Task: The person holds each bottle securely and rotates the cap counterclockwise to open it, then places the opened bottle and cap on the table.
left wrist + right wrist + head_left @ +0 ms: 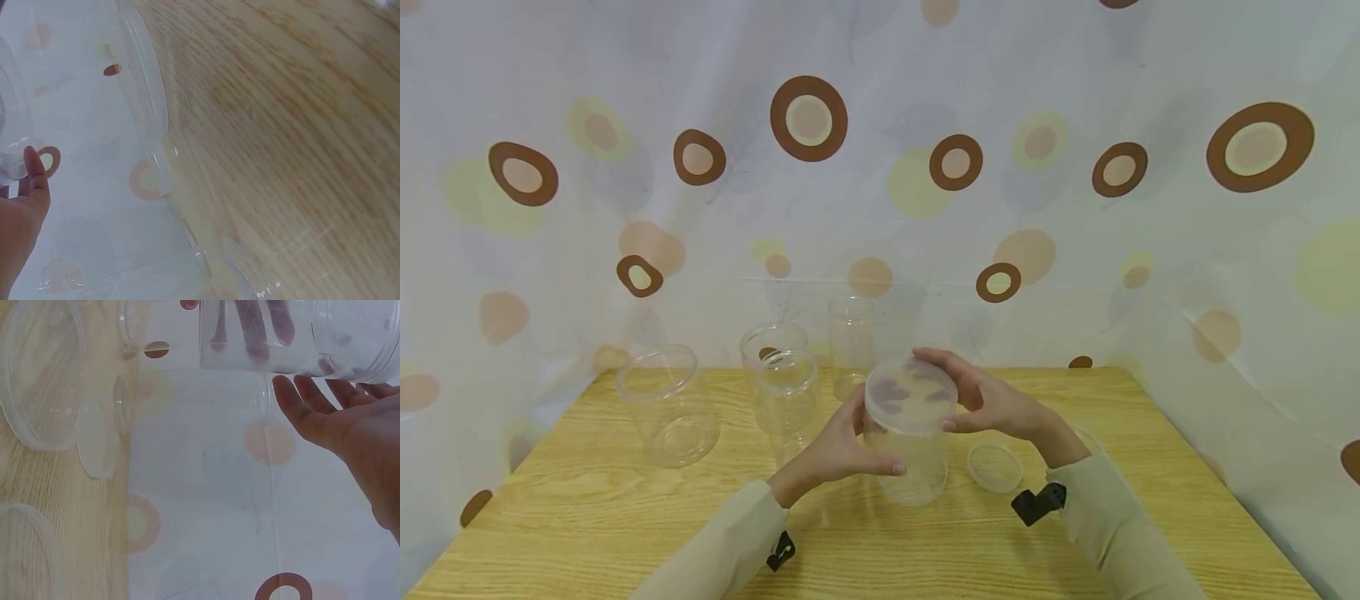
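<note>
A clear cylindrical plastic jar [913, 467] with a translucent lid [917, 408] on its top stands upright in front of me, between both hands. My left hand [835, 454] grips its left side, thumb across the front and fingers behind. At the lid's right edge, my right hand [996, 408] has its thumb on the near side and its fingers round the far side. In the right wrist view, fingers of the left hand show through the jar wall [306, 328], and the right hand's fingers [300, 406] are right at the lidded end.
On the left of the wooden table [587, 500] stands a wide clear jar [681, 417]. Further in are a smaller jar [786, 404], another behind it, and a tall narrow jar [852, 354]. A small round lid [995, 468] lies right of the held jar; another lid is partly hidden by the right forearm.
</note>
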`<state>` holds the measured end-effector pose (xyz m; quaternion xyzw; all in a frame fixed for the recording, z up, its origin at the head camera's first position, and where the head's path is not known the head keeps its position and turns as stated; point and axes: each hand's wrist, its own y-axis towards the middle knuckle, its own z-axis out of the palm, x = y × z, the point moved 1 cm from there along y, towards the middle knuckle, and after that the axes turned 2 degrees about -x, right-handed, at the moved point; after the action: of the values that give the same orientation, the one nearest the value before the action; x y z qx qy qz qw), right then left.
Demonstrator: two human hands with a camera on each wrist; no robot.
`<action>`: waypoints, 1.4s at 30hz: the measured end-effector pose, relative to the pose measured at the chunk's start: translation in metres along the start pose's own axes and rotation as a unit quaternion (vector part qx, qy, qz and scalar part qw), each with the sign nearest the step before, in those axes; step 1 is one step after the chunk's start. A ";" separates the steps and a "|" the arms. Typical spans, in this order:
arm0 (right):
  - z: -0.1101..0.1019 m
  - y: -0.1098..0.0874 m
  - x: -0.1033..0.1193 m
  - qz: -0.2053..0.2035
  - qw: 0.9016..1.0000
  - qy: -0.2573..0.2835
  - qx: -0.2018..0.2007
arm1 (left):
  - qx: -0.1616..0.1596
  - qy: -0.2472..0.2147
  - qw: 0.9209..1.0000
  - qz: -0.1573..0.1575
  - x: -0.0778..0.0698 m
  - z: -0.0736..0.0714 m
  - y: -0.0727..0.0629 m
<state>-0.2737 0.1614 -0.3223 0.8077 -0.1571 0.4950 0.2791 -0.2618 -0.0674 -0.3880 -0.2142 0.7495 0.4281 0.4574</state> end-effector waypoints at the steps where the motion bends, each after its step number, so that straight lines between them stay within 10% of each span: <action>1: 0.001 0.000 0.000 -0.003 1.000 -0.008 -0.011 | -0.002 0.000 1.000 -0.002 -0.003 0.001 0.000; 9: 0.014 -0.006 0.000 0.015 0.985 -0.091 -0.147 | -0.028 0.008 0.999 -0.027 -0.025 0.004 -0.004; 20: 0.036 -0.003 0.006 0.060 0.957 -0.151 -0.241 | -0.040 0.015 0.999 -0.020 -0.018 0.003 -0.002; 31: 0.009 -0.003 0.000 0.018 0.997 -0.043 -0.063 | -0.003 -0.011 1.000 0.002 0.001 0.000 0.000; 42: 0.003 -0.002 -0.001 -0.010 1.000 0.030 -0.003 | -0.004 -0.004 1.000 0.009 -0.005 0.003 0.001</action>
<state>-0.2710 0.1617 -0.3247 0.7932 -0.1422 0.5154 0.2914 -0.2586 -0.0649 -0.3841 -0.2073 0.7479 0.4357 0.4560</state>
